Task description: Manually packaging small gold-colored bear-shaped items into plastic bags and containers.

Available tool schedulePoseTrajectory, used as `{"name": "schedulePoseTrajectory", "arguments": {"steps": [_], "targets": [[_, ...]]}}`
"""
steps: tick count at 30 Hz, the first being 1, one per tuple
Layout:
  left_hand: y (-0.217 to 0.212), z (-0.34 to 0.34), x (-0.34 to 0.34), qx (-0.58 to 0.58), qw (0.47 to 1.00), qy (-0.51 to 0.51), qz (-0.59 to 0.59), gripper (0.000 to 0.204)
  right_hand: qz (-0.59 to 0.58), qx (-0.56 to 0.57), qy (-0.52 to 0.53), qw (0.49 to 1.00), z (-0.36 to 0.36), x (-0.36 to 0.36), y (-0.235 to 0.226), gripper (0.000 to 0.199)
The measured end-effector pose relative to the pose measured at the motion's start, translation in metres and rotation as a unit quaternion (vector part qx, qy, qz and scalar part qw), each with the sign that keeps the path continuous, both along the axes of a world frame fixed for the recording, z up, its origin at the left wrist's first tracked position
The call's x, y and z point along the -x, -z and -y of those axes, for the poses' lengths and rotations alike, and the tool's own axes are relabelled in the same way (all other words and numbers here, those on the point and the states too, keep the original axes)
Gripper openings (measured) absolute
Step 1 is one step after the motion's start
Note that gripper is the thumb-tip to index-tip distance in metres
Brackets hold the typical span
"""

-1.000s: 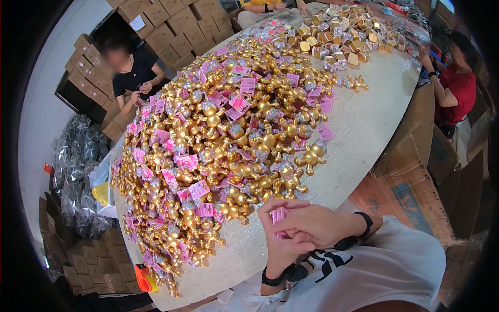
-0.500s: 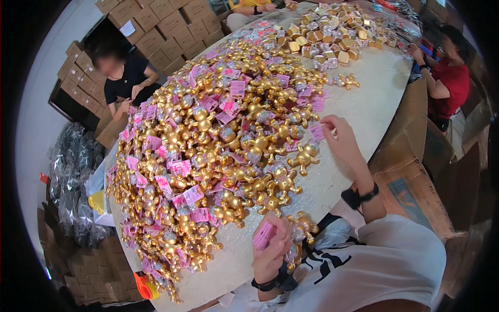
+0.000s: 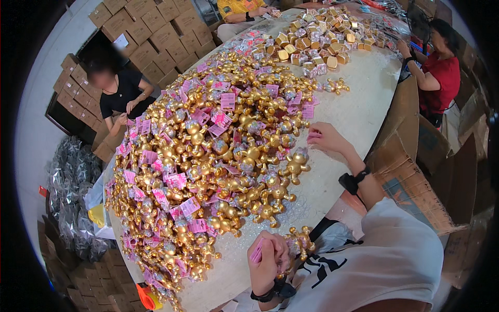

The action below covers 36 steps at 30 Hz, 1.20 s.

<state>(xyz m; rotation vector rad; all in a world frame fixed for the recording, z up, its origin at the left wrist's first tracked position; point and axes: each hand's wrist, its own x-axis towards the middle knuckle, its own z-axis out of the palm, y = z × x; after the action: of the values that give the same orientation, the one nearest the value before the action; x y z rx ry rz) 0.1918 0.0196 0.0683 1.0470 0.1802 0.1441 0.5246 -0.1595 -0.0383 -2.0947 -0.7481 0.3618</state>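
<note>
A large heap of shiny gold bear-shaped figures with pink cards (image 3: 192, 135) covers the table in front of me. My left hand (image 3: 268, 257), low in the view, is closed around pink cards (image 3: 257, 252). Gold figures (image 3: 300, 242) hang beside that hand, apparently from those cards; how many is hidden. At the heap's right edge, my right hand (image 3: 330, 139) pinches a pink card (image 3: 314, 136). Just below its fingers a gold bear figure (image 3: 297, 163) lies against the pile. Whether that figure belongs to the pinched card cannot be made out.
Small gold-and-clear boxes (image 3: 322, 44) are piled at the table's (image 3: 364, 99) far end. An orange tape dispenser (image 3: 148, 297) sits at the near left edge. Co-workers sit at left, far end and right. Opened cardboard cartons (image 3: 416, 182) stand right; stacked cartons (image 3: 156, 31) line the wall.
My right hand's fingers have closed on the pink card, which is now mostly covered by them. My left hand still grips its cards. The whole view has shifted slightly.
</note>
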Motion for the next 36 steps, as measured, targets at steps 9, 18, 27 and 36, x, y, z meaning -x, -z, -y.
{"name": "schedulePoseTrajectory", "arguments": {"steps": [9, 18, 27, 36], "targets": [[-0.012, 0.009, 0.001, -0.004, 0.991, -0.064, 0.117, 0.043, 0.207, -0.155, -0.437, 0.862, 0.007, 0.138, -0.163, 0.023], [-0.036, 0.015, -0.003, 0.106, 0.987, -0.119, -0.031, 0.079, 0.19, -0.271, -0.522, 0.786, -0.095, 0.146, -0.149, 0.016], [-0.058, 0.009, 0.013, -0.01, 0.988, -0.123, -0.094, 0.014, 0.495, -0.037, 0.0, 0.868, -0.206, -0.061, -0.046, 0.061], [-0.032, -0.011, 0.032, -0.056, 0.986, -0.137, -0.083, 0.013, 0.514, -0.118, 0.097, 0.844, -0.236, -0.076, -0.036, 0.029]]}}
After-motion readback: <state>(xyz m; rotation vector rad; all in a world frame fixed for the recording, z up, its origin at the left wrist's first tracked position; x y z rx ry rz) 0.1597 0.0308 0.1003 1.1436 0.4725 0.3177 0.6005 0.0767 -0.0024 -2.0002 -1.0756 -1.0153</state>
